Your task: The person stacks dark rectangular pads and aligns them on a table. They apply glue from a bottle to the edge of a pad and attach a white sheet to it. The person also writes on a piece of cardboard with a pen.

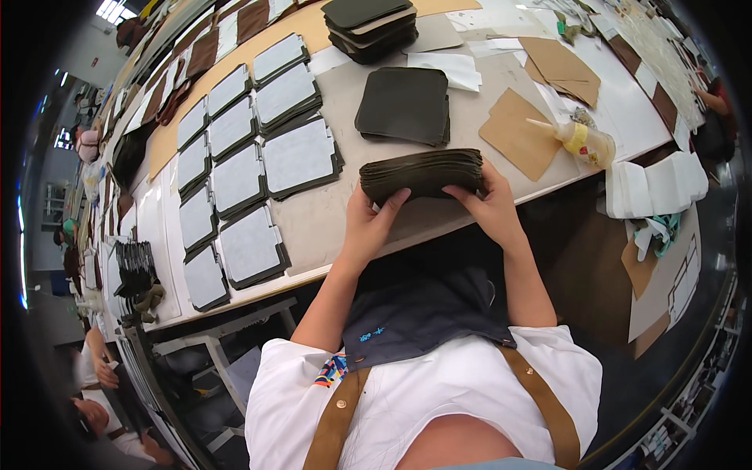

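Note:
Between my two hands is a thick stack of dark fabric pieces (421, 174), its many layered edges showing along the top. My left hand (376, 215) grips the stack's left end, thumb in front and fingers hidden behind. At the right end my right hand (490, 205) holds it the same way. The stack is held over the table's near edge. Just beyond it lies a flat pile of dark, round-cornered pieces (403, 104). Farther back a taller dark pile (370, 27) has a lighter layer in it.
Several piles topped with pale grey pieces (288, 155) stand in rows on the left of the table (329, 205). To the right are brown card pieces (517, 135), a glue bottle with a pointed nozzle (586, 143) and folded white sheets (656, 186). Other people work at the far left and lower left.

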The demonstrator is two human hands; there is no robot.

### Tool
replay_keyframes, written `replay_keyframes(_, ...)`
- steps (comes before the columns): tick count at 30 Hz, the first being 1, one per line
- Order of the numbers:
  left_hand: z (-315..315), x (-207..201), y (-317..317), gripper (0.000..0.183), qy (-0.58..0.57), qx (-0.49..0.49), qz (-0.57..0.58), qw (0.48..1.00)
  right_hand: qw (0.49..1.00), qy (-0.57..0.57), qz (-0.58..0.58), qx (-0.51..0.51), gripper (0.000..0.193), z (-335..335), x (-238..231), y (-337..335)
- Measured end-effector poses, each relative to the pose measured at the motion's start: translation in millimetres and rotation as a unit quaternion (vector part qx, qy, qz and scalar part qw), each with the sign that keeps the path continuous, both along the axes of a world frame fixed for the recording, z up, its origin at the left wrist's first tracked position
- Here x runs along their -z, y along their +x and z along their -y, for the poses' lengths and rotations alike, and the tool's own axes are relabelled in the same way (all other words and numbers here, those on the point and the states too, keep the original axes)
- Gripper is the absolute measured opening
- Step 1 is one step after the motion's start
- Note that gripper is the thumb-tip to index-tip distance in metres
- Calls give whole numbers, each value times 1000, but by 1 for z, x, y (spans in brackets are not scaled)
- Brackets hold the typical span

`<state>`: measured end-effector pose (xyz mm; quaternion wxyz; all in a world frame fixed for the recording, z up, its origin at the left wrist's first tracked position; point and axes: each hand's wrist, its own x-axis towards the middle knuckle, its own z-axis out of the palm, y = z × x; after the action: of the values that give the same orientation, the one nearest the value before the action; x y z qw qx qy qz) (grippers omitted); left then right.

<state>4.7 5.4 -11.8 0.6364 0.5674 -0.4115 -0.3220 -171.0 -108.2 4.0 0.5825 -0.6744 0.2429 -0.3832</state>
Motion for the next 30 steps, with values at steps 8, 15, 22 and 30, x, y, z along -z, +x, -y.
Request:
replay_keyframes(8,0,-7,2,22,16,17,41,999,998,-62,-28,-3,39,1,2,-5)
replay_keyframes(15,-1,-7,4,22,35,28,-8,999,974,-139,-48,170,79,-17,3,-21)
replay_keyframes(22,-2,1,5,27,39,25,-7,999,985,-107,-50,130,104,-51,11,-1)
replay_keyframes(30,-3,-4,6,29,61,21,-2,998,982,-105,-12,159,103,-37,10,-4)
